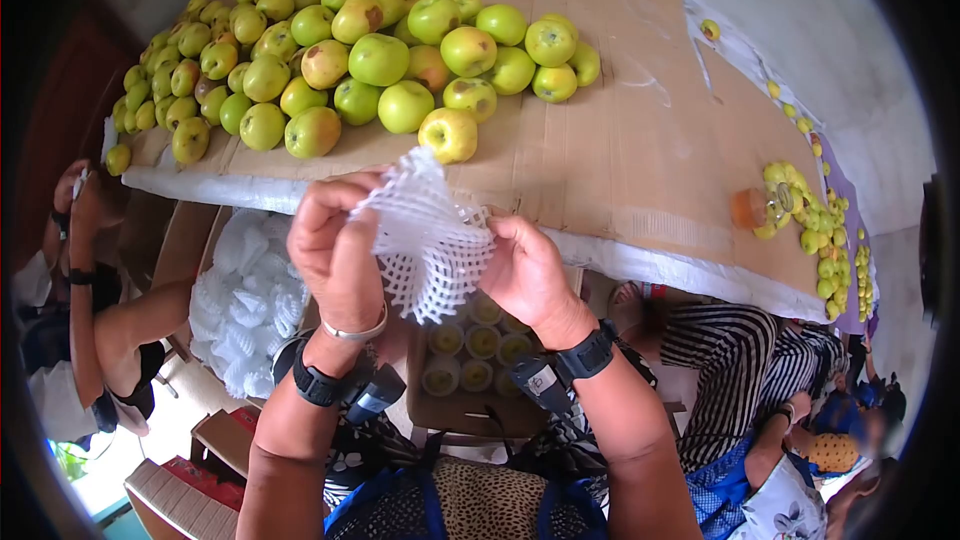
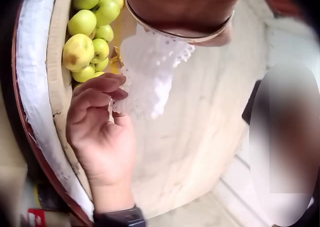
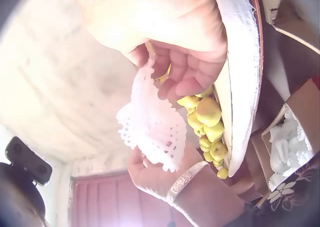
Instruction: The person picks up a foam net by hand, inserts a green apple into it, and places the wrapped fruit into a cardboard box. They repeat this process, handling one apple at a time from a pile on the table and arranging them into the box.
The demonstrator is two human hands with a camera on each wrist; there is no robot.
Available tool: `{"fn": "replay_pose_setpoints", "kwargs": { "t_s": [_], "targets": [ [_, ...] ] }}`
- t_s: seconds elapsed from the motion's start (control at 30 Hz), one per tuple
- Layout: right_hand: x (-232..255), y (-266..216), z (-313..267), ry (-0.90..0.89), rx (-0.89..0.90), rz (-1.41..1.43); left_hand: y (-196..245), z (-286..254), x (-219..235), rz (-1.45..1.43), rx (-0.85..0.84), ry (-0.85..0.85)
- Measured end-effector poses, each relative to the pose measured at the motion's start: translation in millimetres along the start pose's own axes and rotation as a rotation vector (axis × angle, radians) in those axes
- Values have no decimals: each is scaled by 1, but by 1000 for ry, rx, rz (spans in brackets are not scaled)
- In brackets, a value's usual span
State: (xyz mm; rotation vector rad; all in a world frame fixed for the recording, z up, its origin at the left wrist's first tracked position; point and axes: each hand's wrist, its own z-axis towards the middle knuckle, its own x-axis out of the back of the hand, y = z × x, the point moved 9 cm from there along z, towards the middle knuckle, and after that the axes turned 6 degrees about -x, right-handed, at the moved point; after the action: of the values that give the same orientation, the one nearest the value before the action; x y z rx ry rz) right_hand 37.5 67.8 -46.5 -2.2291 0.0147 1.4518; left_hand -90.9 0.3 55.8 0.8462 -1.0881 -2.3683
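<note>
At the far left of the head view another person's arm (image 1: 85,270) reaches up by the tabletop's edge, and beside it a box of white foam nets (image 1: 245,300) stands below the tabletop (image 1: 640,140). Above them a heap of green-yellow apples (image 1: 340,50) lies on the cardboard that covers the tabletop. Next comes the left hand (image 1: 335,255), wearing a metal bangle (image 1: 355,332) and a black wrist strap, its fingers (image 1: 345,202) curled and pinching one side of a white foam fruit net (image 1: 430,235). The net is a soft lattice of diamond-shaped holes, stretched open between both hands, its upper corner rising just before the nearest apple and its lower end hanging free. It is held in the air in front of the tabletop's edge, above a tray of wrapped fruit (image 1: 475,350). The right hand (image 1: 530,275) pinches the net's other side, fingers bent round the mesh.

The left wrist view alone shows the right hand's fingers (image 2: 102,89) curled onto the net's edge (image 2: 147,77) from below. The right wrist view shows the net (image 3: 150,124) drooping between the two palms, with the apple row (image 3: 210,122) beyond. At far right, a person in a striped top (image 1: 730,360) sits beneath the tabletop's edge.
</note>
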Motion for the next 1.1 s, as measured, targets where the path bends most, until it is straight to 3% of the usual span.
{"fn": "replay_pose_setpoints", "kwargs": {
  "t_s": [0.07,0.2,0.33,0.43,0.57,0.6,0.73,0.9,0.97,1.07,1.1],
  "targets": [
    [3,5,4,8,-8,-13,5,-1,-9,172,-45,-90],
    [12,-13,4,190,156,-215,-32,-2,9,-30,346,-6],
    [0,-27,2,97,233,-250,-65,-13,17,-401,664,212],
    [-28,-10,2,-141,106,-225,-66,-13,17,-301,581,94],
    [-32,14,10,-336,-33,-63,-83,-19,37,-310,597,305],
    [-35,15,9,-320,6,-87,-82,-19,35,-352,595,366],
    [-19,12,15,-151,19,-175,-82,-19,32,-307,560,299],
    [-18,11,11,-145,109,-115,-77,-26,6,-272,536,149],
    [-16,10,12,-135,123,-96,-81,-29,7,-319,516,217],
    [0,3,13,-127,153,-90,-84,-47,-9,-502,842,197],
    [-1,-2,11,-142,179,-96,-85,-51,-15,-519,835,134]
  ]
}}
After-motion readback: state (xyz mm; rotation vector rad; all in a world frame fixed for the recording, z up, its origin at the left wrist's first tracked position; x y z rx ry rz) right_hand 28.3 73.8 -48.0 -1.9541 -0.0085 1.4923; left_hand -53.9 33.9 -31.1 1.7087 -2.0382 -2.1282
